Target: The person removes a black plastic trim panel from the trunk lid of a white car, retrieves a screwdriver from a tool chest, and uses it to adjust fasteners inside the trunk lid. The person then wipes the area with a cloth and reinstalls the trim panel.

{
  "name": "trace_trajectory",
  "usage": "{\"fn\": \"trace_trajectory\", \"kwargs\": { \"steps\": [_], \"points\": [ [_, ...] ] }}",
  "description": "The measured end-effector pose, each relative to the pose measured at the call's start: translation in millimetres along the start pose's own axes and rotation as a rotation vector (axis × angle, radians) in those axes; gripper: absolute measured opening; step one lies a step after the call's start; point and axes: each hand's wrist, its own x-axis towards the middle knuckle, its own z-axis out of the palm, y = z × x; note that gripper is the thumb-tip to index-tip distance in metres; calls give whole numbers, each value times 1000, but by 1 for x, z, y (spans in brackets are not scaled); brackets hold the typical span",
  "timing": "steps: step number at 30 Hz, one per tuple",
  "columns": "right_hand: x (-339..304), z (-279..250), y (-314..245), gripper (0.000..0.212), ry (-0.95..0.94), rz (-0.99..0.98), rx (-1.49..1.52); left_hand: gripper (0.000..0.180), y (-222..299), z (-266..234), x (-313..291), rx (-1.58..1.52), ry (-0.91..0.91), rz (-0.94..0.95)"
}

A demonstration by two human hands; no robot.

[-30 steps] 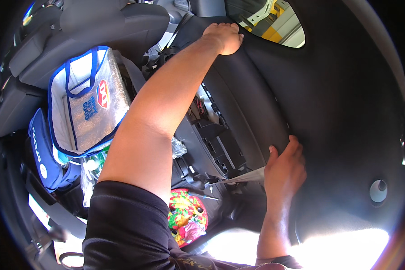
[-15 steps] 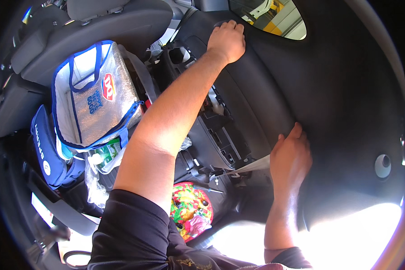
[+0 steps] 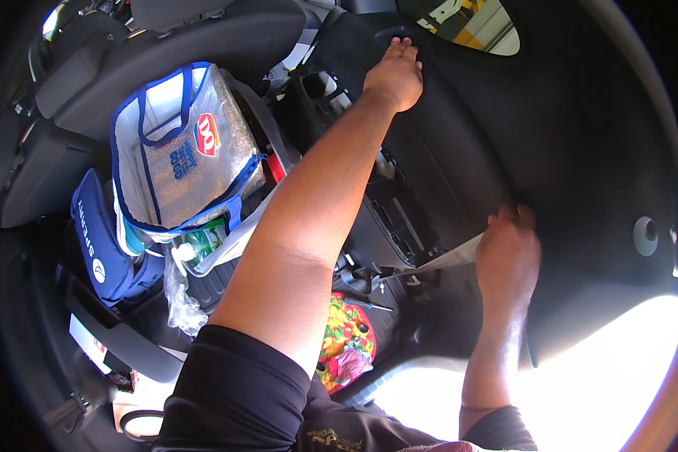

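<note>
My left hand (image 3: pixel 396 74) lies on the dark side trim panel (image 3: pixel 459 143) of a car interior, its fingers stretched over the surface just below a small recess (image 3: pixel 390 33). Lower down the same panel, my right hand (image 3: pixel 509 252) touches it with fingers and thumb apart; the fingertips are slightly blurred. Neither hand holds anything. Beside my left forearm, an uncovered storage compartment (image 3: pixel 399 218) with black dividers shows in the side wall. A pale strip (image 3: pixel 448 255) runs from there toward my right wrist and passes out of sight behind it.
At left stand a silver insulated bag (image 3: pixel 230 128) with blue edging, a navy bag (image 3: pixel 98 237) and a green bottle (image 3: pixel 207 239). Clear plastic (image 3: pixel 182 301) hangs below. A colourful patterned item (image 3: pixel 346 331) lies near my body. A round knob (image 3: pixel 645 236) sticks out at right.
The view has shifted, so the bags sit farther right. My left hand has slid down off the recess, which now shows. My right hand has moved slightly lower along the panel.
</note>
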Motion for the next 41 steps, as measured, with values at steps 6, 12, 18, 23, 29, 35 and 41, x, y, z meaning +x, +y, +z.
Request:
{"fn": "trace_trajectory", "kwargs": {
  "steps": [6,12,18,23,29,35,41],
  "points": [
    [-22,-19,-11,42,46,-132,-8,65,15,-10,-80,-109,-45,-49],
    [39,-14,-48,51,17,-271,377,47,24,-1,-326,-259,32,-20],
    [249,66,-137,66,317,-414,-24,29,-23,-10,-424,-241,-137,60],
    [322,83,-182,77,171,-316,-200,27,-117,-13,-428,-142,-210,-46],
    [369,70,-202,66,134,-213,-69,27,-160,-24,-466,-29,-284,59],
    [382,77,-223,44,128,-108,-202,22,-168,-9,-468,-28,-289,-8],
    [351,89,-236,46,108,-117,-328,22,-166,-5,-475,11,-243,1]
  ]
}}
